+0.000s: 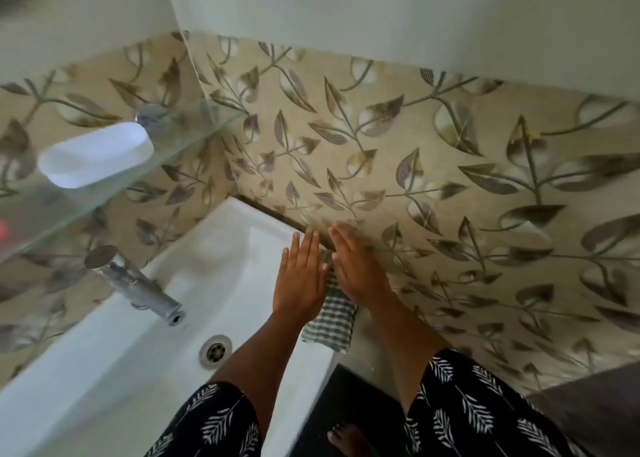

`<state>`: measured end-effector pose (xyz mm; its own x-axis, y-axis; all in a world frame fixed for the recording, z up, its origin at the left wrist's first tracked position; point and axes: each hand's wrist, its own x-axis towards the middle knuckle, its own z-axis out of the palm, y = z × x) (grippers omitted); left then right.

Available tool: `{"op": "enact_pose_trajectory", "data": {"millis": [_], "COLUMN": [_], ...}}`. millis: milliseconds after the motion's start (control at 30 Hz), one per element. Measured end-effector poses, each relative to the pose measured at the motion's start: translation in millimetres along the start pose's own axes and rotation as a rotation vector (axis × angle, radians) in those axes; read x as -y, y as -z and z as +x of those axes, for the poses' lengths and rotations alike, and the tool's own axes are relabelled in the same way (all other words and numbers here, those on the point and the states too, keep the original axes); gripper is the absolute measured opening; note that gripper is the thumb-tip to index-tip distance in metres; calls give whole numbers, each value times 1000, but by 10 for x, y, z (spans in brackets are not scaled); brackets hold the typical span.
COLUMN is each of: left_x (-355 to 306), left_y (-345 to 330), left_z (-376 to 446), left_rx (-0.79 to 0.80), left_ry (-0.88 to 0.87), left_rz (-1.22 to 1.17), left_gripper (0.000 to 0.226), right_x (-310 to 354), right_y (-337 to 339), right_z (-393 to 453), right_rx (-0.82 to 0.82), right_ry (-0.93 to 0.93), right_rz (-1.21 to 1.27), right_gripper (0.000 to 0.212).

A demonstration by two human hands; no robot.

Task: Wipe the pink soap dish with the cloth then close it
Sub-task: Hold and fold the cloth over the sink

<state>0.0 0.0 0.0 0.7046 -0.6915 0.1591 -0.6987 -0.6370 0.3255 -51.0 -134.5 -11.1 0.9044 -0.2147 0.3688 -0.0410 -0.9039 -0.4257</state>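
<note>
pressing flat with straight fingers, both hands, left hand (299,276) and right hand (356,269), rest on the checked cloth (330,321) draped over the white sink's (138,335) rim beside leaf-patterned tiles (450,165); a white soap dish (95,153) sits on the glass shelf (166,144), something pink (2,229) at its left edge.

The wall tiles (398,151) are beige with a pattern of grey-brown leaves on thin green-grey stems, and the wall (381,9) above them is plain off-white. The sink (114,363) is white, with a silver tap (145,292) and a silver drain ring (215,350), and a white soap dish (95,155) sits on the clear, green-edged glass shelf (114,193). The cloth (330,319) is checked in grey-green and white, and the sleeves (485,411) are black with white feather-like leaves.
</note>
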Motion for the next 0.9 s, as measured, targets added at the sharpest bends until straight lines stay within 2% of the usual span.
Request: {"op": "enact_pose_trajectory", "data": {"millis": [100,267,333,467,533,633,800,900], "left_x": [89,98,94,136,162,190,303,325], "left_y": [-85,-201,-242,-304,-292,-259,-214,-120], "left_z": [-41,-28,-17,-62,-88,-120,-224,-289], "left_rx": [27,72,142,288,358,390,439,470], "left_ry": [110,442,543,676,698,679,734,708], "left_rz": [-49,-284,-349,-418,-431,-520,-829,-937], "left_gripper": [58,56,49,38,36,52,75,66], "right_x": [-60,-103,-104,-85,-83,-79,7,74], "right_y": [-64,-76,-78,-71,-68,-69,25,141], "right_z": [-9,29,36,36,22,8,44,88], "right_rx": [37,237,302,315,294,237,228,245], "right_ry": [-53,-264,-319,-389,-426,-484,-545,-598], "right_rz": [73,253,278,328,333,325,345,439], "right_gripper": [46,45,45,44,39,23,24,28]}}
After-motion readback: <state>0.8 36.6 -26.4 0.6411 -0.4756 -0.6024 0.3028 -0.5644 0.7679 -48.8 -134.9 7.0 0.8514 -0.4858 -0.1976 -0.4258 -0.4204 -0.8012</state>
